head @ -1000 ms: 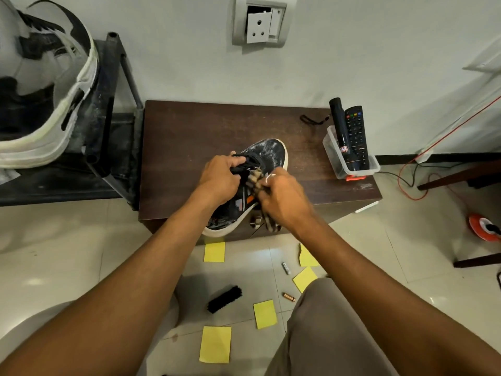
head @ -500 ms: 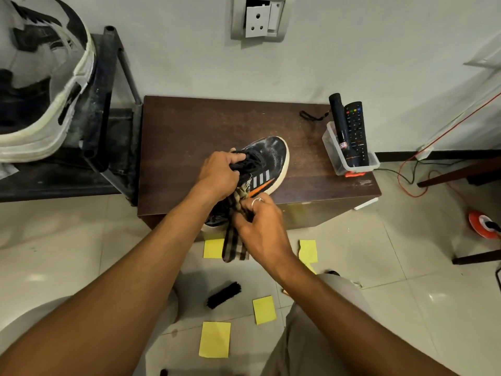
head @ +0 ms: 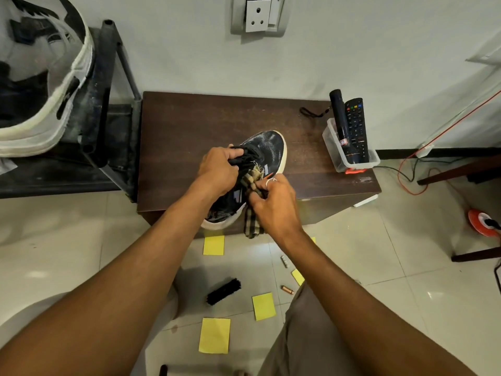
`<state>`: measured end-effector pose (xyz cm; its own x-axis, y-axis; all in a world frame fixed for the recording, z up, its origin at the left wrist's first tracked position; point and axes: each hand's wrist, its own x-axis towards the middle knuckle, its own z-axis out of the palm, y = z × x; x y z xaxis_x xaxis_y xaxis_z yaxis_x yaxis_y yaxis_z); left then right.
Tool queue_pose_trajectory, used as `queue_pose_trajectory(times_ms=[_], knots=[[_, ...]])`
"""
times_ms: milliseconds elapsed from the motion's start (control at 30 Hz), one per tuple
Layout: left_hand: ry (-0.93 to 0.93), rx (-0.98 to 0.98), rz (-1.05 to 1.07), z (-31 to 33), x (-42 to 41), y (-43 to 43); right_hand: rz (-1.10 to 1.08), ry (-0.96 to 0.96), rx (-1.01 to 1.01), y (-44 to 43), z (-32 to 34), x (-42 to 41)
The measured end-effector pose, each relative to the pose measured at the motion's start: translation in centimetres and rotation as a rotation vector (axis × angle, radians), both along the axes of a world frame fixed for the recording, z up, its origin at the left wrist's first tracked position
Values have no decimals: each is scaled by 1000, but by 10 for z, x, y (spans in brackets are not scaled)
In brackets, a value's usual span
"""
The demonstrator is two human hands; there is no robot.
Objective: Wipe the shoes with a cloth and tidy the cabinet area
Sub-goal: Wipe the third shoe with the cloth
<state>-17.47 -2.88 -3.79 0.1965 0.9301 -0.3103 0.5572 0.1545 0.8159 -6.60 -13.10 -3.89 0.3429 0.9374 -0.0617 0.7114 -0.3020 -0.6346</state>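
At frame centre, the left hand (head: 217, 169) is gripping the laces of a dark shoe (head: 267, 150) lying on the brown tabletop (head: 184, 131). Just right, the right hand (head: 273, 204) is pinching a checked cloth (head: 252, 180) against the shoe's side. At right, a clear bin (head: 332, 147) is holding a remote (head: 355, 120).

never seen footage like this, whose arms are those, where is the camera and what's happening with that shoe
There is no machine here. A person wears a wide-angle camera on the head, looking down at their own arms. The left hand grips the dark shoe by its laces at the brown cabinet front edge. The right hand holds a checked cloth against the shoe's side. A clear tub on the cabinet holds a torch and a remote. On the floor lie a black brush, yellow notes and batteries.
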Motion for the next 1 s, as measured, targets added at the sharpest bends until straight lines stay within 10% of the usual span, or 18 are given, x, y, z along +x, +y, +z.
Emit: queue_pose_trajectory(times_ms=[367, 633, 833, 1000], knots=[[-50, -46, 58, 4, 0, -1, 183, -100, -66, 4, -2, 17], [-30, -36, 54, 2, 2, -3, -19, 694, -183, -24, 8, -14], [-46, -49, 100, 5, 2, -3, 25, 186, -21, 0, 1, -11], [-53, -57, 99, 4, 3, -3, -215, 892, -157, -19, 2, -27]])
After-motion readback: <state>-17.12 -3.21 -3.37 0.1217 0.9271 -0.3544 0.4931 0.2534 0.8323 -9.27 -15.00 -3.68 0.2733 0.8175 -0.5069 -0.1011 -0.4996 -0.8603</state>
